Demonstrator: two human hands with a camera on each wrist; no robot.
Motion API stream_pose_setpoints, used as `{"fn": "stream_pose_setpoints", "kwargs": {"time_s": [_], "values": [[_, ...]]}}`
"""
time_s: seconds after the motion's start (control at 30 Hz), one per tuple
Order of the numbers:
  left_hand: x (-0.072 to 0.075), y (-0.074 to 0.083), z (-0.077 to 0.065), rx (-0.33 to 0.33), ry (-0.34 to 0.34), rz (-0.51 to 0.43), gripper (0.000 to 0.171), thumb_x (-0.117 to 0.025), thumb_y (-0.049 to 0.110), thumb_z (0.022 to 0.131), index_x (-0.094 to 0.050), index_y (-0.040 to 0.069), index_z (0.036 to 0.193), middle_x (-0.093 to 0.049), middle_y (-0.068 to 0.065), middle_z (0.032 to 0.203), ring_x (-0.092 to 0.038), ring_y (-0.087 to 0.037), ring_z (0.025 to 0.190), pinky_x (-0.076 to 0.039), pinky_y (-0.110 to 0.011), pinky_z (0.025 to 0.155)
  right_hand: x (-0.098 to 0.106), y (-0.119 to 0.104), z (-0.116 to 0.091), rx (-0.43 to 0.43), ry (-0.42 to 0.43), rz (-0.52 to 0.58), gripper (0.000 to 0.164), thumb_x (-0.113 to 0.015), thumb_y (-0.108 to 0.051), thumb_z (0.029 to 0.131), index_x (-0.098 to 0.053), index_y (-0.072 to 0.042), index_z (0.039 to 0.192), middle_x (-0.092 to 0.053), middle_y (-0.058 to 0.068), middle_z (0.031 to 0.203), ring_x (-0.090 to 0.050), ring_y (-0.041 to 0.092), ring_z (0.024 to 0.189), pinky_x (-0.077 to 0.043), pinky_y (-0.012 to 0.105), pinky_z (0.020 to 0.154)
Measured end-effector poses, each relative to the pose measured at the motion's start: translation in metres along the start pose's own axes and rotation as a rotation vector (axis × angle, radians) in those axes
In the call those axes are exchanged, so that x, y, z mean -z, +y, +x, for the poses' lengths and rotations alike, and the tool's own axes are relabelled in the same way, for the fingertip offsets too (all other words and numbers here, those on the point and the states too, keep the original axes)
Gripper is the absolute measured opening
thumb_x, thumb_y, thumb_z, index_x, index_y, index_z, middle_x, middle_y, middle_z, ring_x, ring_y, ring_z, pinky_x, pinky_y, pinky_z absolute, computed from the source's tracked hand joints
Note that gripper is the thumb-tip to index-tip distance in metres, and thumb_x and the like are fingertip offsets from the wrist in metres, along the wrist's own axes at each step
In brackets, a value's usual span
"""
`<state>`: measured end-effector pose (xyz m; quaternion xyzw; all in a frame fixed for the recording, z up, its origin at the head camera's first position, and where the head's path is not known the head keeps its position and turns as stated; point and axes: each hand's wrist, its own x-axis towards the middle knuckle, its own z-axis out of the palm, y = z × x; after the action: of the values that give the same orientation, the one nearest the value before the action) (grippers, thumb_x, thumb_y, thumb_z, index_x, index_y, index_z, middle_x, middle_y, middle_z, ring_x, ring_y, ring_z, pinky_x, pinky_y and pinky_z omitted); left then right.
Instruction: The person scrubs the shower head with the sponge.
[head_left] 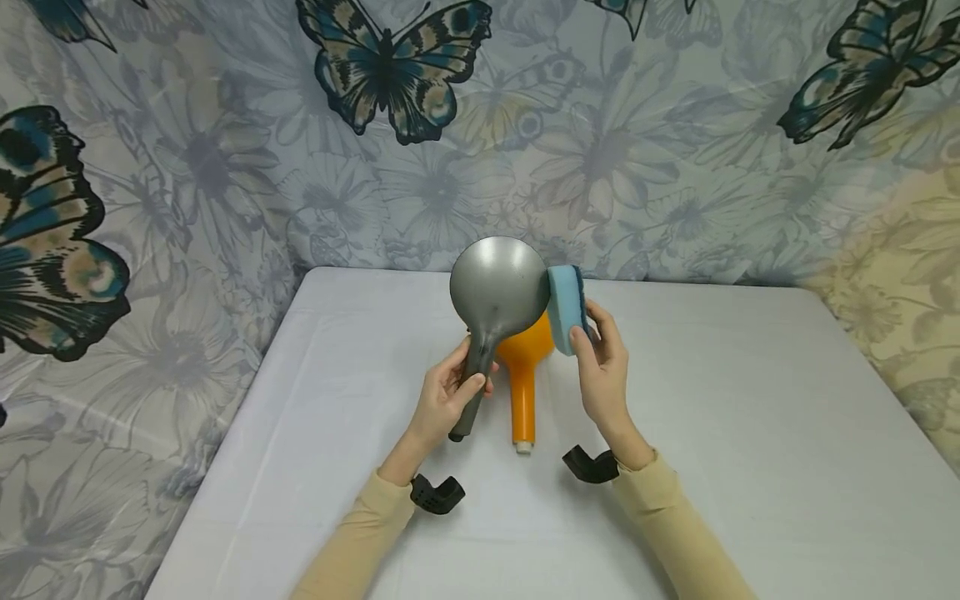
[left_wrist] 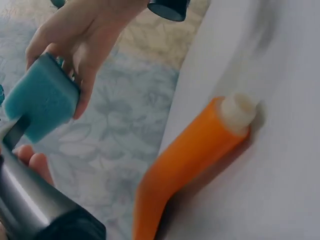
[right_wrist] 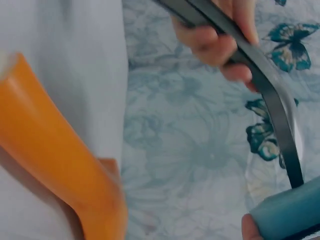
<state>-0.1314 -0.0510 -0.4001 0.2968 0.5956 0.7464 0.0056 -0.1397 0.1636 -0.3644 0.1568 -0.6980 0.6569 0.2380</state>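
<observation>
My left hand (head_left: 441,400) grips the handle of a grey shower head (head_left: 498,283), raised off the table with its round head up. A light blue sponge (head_left: 562,310) with a dark backing is pinched between the thumb and fingers of my right hand (head_left: 606,375). The sponge's soft side touches the edge of the grey head, as the right wrist view shows with the sponge (right_wrist: 287,212) at the rim. Behind and below lies an orange shower head (head_left: 522,400) with a white threaded end, touched by neither hand. Its head is partly hidden by the grey one.
A white-covered table (head_left: 750,433) spreads out under both hands. Patterned cloth (head_left: 600,158) with butterflies and flowers hangs behind it and at the sides. Each wrist wears a black camera mount (head_left: 591,464).
</observation>
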Motion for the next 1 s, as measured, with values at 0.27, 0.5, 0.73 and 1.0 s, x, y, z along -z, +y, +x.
{"fn": "stream_pose_setpoints", "kwargs": {"time_s": [0.27,0.5,0.73,1.0], "values": [[0.006,0.009,0.000,-0.068,-0.160,0.259,0.054,-0.053,-0.015,0.086,-0.032,-0.013,0.136,-0.054,-0.028,0.115,-0.052,-0.031,0.073,-0.047,-0.029,0.064,0.008,-0.040,0.034,0.096,0.019,-0.126,0.033,-0.040,0.000,0.096,-0.047,0.010,0.127,-0.047,0.019,0.129,-0.046,0.016,0.113,-0.038,0.026,0.092],[0.002,0.015,-0.002,-0.249,-0.130,0.590,0.047,-0.057,-0.006,0.086,-0.045,-0.009,0.131,-0.059,-0.014,0.095,-0.046,-0.014,0.064,-0.039,-0.023,0.055,0.013,-0.050,0.051,0.325,-0.053,-0.112,0.028,-0.051,-0.004,0.094,-0.055,0.013,0.116,-0.057,0.017,0.118,-0.051,0.020,0.108,-0.040,0.027,0.091],[0.002,0.022,-0.003,-0.304,-0.055,0.696,0.043,-0.056,-0.007,0.084,-0.050,-0.008,0.127,-0.058,-0.012,0.095,-0.045,-0.013,0.063,-0.039,-0.020,0.052,0.038,-0.022,0.047,0.102,-0.007,-0.210,0.030,-0.043,-0.003,0.096,-0.053,0.009,0.122,-0.056,-0.008,0.110,-0.050,0.010,0.087,-0.039,0.021,0.071],[-0.001,0.027,-0.003,-0.279,-0.016,0.932,0.045,-0.061,-0.009,0.079,-0.056,-0.003,0.123,-0.060,-0.011,0.099,-0.053,-0.014,0.068,-0.046,-0.021,0.055,0.032,-0.031,0.043,0.090,-0.025,-0.232,0.030,-0.046,-0.001,0.095,-0.054,0.006,0.123,-0.055,0.006,0.116,-0.049,0.012,0.089,-0.040,0.018,0.065]]}}
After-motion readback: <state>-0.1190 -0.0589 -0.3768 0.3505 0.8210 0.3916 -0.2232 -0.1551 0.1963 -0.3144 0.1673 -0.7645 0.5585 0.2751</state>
